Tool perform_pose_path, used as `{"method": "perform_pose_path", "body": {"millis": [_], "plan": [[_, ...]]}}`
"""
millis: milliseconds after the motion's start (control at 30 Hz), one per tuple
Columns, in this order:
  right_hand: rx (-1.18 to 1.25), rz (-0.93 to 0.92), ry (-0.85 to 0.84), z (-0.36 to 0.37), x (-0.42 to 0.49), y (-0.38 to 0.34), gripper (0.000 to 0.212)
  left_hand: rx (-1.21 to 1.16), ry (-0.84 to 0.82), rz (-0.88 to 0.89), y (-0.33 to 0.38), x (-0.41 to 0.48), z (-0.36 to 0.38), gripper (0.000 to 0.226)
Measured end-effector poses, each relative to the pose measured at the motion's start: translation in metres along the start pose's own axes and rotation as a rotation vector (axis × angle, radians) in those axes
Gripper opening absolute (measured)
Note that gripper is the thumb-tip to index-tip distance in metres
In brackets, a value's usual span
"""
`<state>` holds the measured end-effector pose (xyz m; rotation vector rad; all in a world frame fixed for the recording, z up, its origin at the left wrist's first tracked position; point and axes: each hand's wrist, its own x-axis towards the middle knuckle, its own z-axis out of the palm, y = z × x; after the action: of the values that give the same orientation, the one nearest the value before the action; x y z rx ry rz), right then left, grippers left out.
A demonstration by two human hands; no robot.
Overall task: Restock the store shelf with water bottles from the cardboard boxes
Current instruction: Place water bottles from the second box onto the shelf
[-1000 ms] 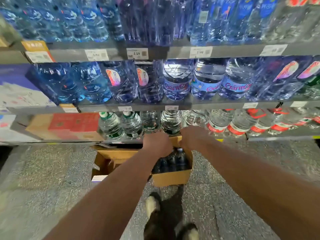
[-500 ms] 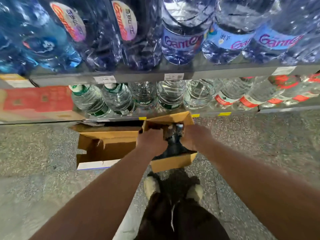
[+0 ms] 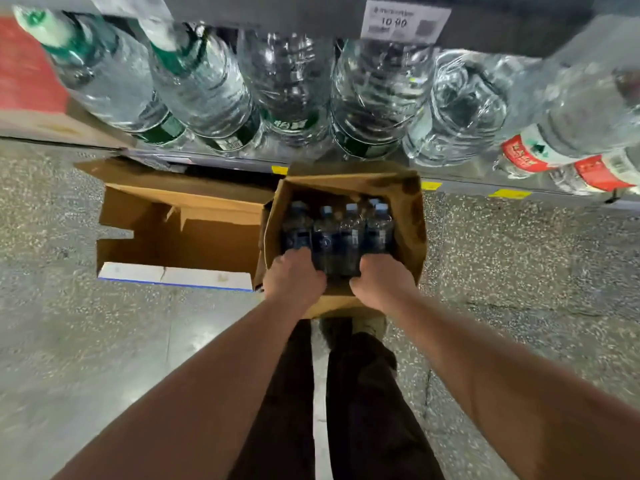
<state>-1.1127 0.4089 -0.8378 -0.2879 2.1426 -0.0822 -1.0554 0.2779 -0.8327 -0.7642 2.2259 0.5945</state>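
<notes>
Bottles [image 3: 337, 237] fill the box [image 3: 408, 230], caps pointing away from the fingers [image 3: 296, 261]. The left hand [image 3: 294, 280] and right hand [image 3: 381, 282] clasp the outer ones, equally near.

Open cardboard box [image 3: 410, 233] is sitting just before the store shelf [image 3: 464, 187], flaps raised, and is holding a row of small bottles [image 3: 337, 233], dark with pale blue caps, standing upright. Second cardboard box [image 3: 180, 244] is lying open just beside it, leftward. Large clear bottles [image 3: 287, 81] are filling the shelf
</notes>
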Motion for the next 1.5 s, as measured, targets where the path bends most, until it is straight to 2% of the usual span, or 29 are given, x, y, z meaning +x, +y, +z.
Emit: {"method": "perform_pose_path", "body": {"millis": [167, 233, 300, 367, 433, 500, 600, 733, 800, 933, 1067, 1267, 1367, 1433, 1500], "plan": [[0.124, 0.085, 0.057, 0.032, 0.060, 0.025, 0.032, -0.125, 0.004, -0.080, -0.003, 0.060, 0.044, 0.052], [0.124, 0.156, 0.086, 0.044, 0.090, 0.039, 0.037, -0.178, -0.009, -0.194, -0.010, 0.088, 0.061, 0.070], [0.129, 0.195, 0.081, 0.055, 0.116, 0.053, 0.034, -0.238, -0.029, -0.324, -0.017, 0.111, 0.078, 0.081], [0.204, 0.180, 0.089, 0.067, 0.137, 0.064, 0.028, -0.306, -0.046, -0.380, -0.022, 0.128, 0.096, 0.077], [0.428, 0.214, 0.105, 0.077, 0.156, 0.074, 0.032, -0.330, -0.029, -0.380, -0.026, 0.138, 0.110, 0.067], [0.649, 0.273, 0.093, 0.086, 0.170, 0.080, 0.038, -0.341, 0.051, -0.391, -0.029, 0.142, 0.120, 0.057], [0.763, 0.330, 0.083, 0.095, 0.189, 0.086, 0.042, -0.404, 0.145, -0.365, -0.030, 0.144, 0.130, 0.051], [0.816, 0.358, 0.034, 0.101, 0.207, 0.093, 0.047, -0.700, 0.013, -0.379, -0.028, 0.159, 0.134, 0.082], [0.799, 0.350, 0.005, 0.104, 0.213, 0.096, 0.040, -0.733, -0.050, -0.392, -0.025, 0.164, 0.138, 0.094], [0.851, 0.469, -0.024, 0.101, 0.223, 0.096, 0.032, -0.748, -0.072, -0.400, -0.026, 0.168, 0.145, 0.110], [0.928, 0.524, -0.002, 0.098, 0.220, 0.092, 0.041, -0.764, -0.125, -0.406, -0.032, 0.173, 0.141, 0.108], [1.050, 0.477, -0.077, 0.074, 0.186, 0.080, 0.038, -0.709, -0.202, -0.403, -0.031, 0.157, 0.123, 0.093], [1.165, 0.522, -0.172, 0.065, 0.158, 0.066, 0.024, -0.685, -0.205, -0.359, -0.023, 0.142, 0.109, 0.093], [1.231, 0.477, -0.220, 0.058, 0.136, 0.059, 0.009, -0.693, -0.201, -0.338, -0.018, 0.130, 0.098, 0.092], [1.303, 0.415, -0.232, 0.049, 0.116, 0.054, 0.012, -0.734, -0.205, -0.343, -0.012, 0.118, 0.083, 0.086]]}}
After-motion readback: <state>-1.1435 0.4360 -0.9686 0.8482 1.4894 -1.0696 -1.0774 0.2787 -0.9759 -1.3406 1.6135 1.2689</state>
